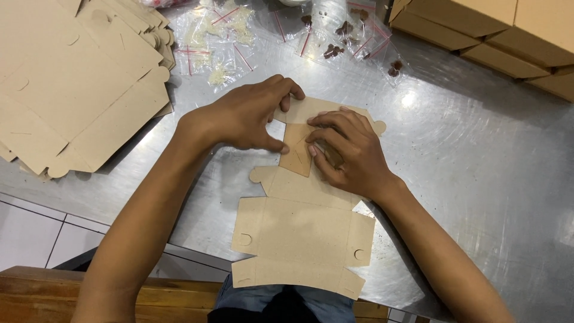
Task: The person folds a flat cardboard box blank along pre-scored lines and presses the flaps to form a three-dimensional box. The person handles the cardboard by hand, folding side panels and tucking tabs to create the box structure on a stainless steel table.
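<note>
A: What lies farthest out to the left of the hands?

B: A stack of flat cardboard blanks (72,90) on the steel table (478,167), well apart from the left hand (242,116).

A: And the left hand itself?

B: It rests on the far end of a flat cardboard box blank (302,230). Its fingers curl over the top edge of the blank while the thumb presses down on a folded flap (297,154). So it is pinching and holding the cardboard, not released.

A: Where does the blank lie relative to that grip?

B: It stretches from under the fingers back toward the person's body, lying flat, with its near end overhanging the table edge.

A: The right hand?

B: The right hand (347,152) lies just beside the left, fingertips touching the same flap from the other side, palm down on the blank. It presses rather than clasps; the fingers are bent but closed around nothing.

A: Beyond the grip?

B: Small clear zip bags (221,36) holding pale bits, and others (341,36) holding dark bits, lie past the fingertips.

A: And to the far right?

B: Folded cardboard boxes (496,36), stacked, well apart from both hands.
</note>
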